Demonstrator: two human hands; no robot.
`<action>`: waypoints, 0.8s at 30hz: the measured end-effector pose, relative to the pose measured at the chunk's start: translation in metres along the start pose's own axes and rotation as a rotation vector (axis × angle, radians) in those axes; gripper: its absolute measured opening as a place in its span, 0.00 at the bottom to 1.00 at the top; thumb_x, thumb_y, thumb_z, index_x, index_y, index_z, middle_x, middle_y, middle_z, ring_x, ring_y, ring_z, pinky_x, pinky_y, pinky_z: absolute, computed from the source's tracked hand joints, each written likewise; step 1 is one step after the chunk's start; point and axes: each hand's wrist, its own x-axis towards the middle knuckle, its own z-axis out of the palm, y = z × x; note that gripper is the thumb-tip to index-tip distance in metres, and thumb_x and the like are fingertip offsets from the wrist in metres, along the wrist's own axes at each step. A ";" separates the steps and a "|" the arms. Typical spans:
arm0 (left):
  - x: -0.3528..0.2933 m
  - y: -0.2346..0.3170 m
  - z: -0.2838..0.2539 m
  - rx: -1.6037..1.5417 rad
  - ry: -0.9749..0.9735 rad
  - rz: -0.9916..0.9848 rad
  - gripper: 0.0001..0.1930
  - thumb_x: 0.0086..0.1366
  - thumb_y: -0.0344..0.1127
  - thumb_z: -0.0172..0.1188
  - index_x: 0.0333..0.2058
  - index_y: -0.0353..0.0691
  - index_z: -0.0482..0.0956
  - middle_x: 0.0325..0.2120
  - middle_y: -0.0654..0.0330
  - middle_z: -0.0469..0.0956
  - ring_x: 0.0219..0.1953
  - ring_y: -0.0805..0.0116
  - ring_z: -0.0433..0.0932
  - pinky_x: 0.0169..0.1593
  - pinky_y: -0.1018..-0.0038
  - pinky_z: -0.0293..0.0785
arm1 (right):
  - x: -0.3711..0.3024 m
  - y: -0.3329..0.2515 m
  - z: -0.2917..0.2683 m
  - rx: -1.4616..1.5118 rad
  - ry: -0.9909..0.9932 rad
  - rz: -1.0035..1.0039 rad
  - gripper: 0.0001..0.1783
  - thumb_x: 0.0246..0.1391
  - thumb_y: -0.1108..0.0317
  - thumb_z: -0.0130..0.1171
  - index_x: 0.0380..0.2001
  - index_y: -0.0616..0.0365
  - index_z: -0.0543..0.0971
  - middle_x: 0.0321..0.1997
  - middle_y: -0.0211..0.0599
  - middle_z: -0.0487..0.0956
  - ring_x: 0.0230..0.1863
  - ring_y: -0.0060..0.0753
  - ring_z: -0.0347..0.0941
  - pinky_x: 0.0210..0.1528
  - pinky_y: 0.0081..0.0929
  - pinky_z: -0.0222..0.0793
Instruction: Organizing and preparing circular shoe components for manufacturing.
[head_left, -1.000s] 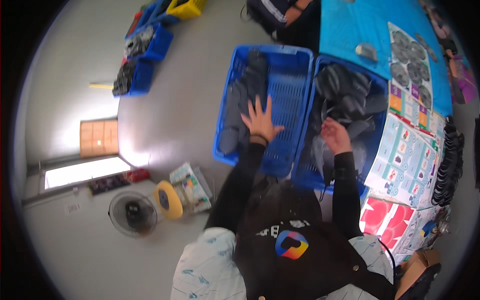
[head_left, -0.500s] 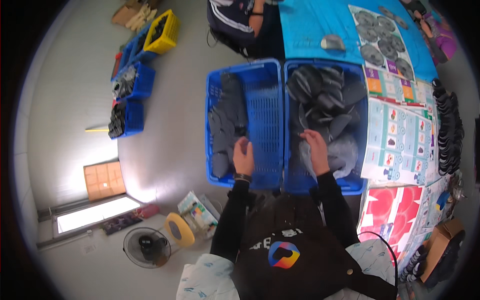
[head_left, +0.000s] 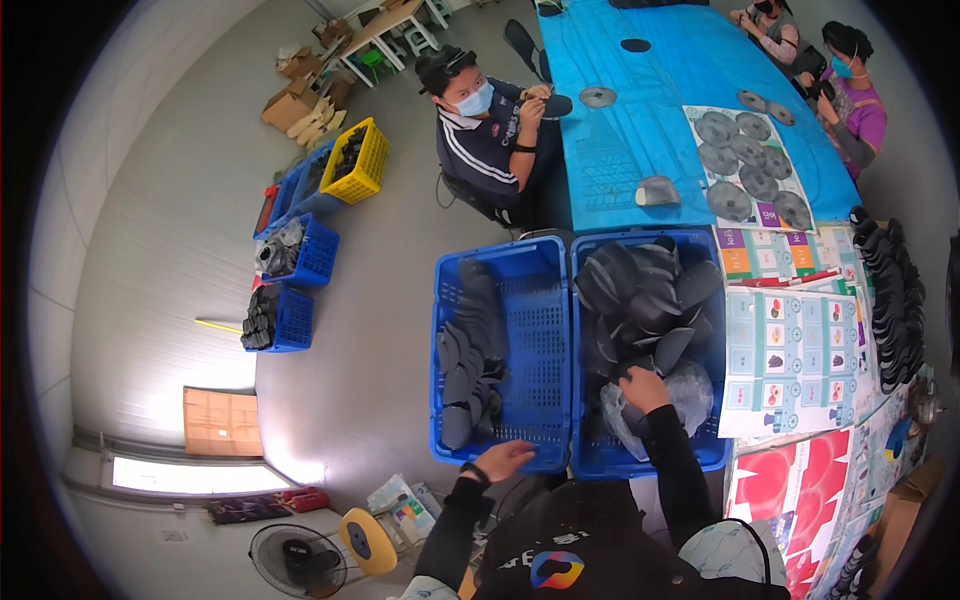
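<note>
Two blue plastic baskets stand side by side in front of me. In the left basket point(head_left: 534, 400), dark grey curved pieces point(head_left: 467, 345) are stacked in overlapping rows along its left side. The right basket point(head_left: 648, 466) holds a loose heap of similar dark oval pieces point(head_left: 640, 285) and a clear plastic bag point(head_left: 690, 393). My left hand point(head_left: 507, 460) hovers over the near edge of the left basket, fingers stretched out and holding nothing. My right hand point(head_left: 645, 388) is inside the right basket beside the bag, fingers curled down at the dark pieces; what they grip is hidden.
A blue-covered table point(head_left: 610, 150) lies ahead, where a masked person point(head_left: 490, 130) handles a dark piece. Printed sheets point(head_left: 790, 350) cover the surface at right, beside a row of dark pieces point(head_left: 885, 300). More baskets point(head_left: 305, 250) stand on the left floor; a fan point(head_left: 298, 560) is near left.
My view has tilted up, showing more of the table and people. The left hand has drawn back from the stacked pieces to the near edge. My right hand has lowered into the heap.
</note>
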 end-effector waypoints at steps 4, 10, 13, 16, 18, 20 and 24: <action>-0.070 -0.056 -0.034 0.075 0.112 -0.132 0.19 0.72 0.41 0.57 0.56 0.37 0.74 0.43 0.57 0.83 0.44 0.70 0.81 0.50 0.72 0.76 | -0.025 0.014 -0.015 0.045 -0.044 -0.094 0.26 0.54 0.55 0.62 0.51 0.60 0.79 0.44 0.54 0.83 0.47 0.56 0.79 0.52 0.45 0.74; -0.128 -0.117 -0.072 -0.265 0.332 -0.044 0.19 0.73 0.38 0.55 0.55 0.30 0.74 0.41 0.54 0.83 0.42 0.69 0.83 0.49 0.73 0.77 | -0.059 -0.054 -0.075 0.301 0.246 -0.142 0.40 0.65 0.64 0.54 0.73 0.62 0.48 0.28 0.43 0.83 0.24 0.35 0.78 0.27 0.33 0.75; -0.121 -0.123 -0.076 -0.327 0.237 -0.082 0.19 0.74 0.39 0.54 0.56 0.32 0.74 0.40 0.56 0.83 0.42 0.69 0.83 0.49 0.73 0.76 | -0.096 -0.122 -0.113 0.833 -0.156 -0.276 0.42 0.68 0.49 0.48 0.74 0.61 0.49 0.56 0.43 0.72 0.28 0.30 0.77 0.31 0.27 0.74; -0.110 -0.126 -0.076 -0.236 0.149 -0.025 0.20 0.73 0.40 0.57 0.57 0.33 0.74 0.41 0.56 0.84 0.43 0.70 0.83 0.49 0.73 0.76 | -0.191 -0.184 -0.136 1.459 -0.492 -0.761 0.57 0.60 0.22 0.34 0.75 0.59 0.48 0.79 0.47 0.50 0.28 0.24 0.71 0.33 0.19 0.68; -0.107 -0.130 -0.080 -0.142 0.141 0.051 0.21 0.72 0.41 0.58 0.56 0.34 0.74 0.42 0.56 0.84 0.44 0.69 0.83 0.49 0.73 0.76 | -0.241 -0.226 -0.135 1.555 -0.566 -0.909 0.56 0.58 0.20 0.34 0.70 0.60 0.60 0.76 0.52 0.55 0.31 0.27 0.72 0.33 0.20 0.67; -0.113 -0.140 -0.085 -0.094 0.144 0.113 0.21 0.71 0.42 0.59 0.56 0.34 0.74 0.43 0.55 0.84 0.44 0.69 0.83 0.49 0.73 0.76 | -0.252 -0.257 -0.121 1.704 -0.528 -1.208 0.34 0.66 0.33 0.36 0.38 0.56 0.69 0.44 0.44 0.68 0.34 0.34 0.71 0.33 0.24 0.66; -0.131 -0.177 -0.098 0.069 0.216 0.186 0.20 0.71 0.45 0.59 0.53 0.37 0.78 0.37 0.55 0.85 0.41 0.66 0.84 0.47 0.72 0.77 | -0.209 -0.255 -0.082 1.709 -0.014 -0.872 0.15 0.56 0.61 0.54 0.16 0.50 0.67 0.51 0.37 0.72 0.66 0.42 0.63 0.68 0.51 0.55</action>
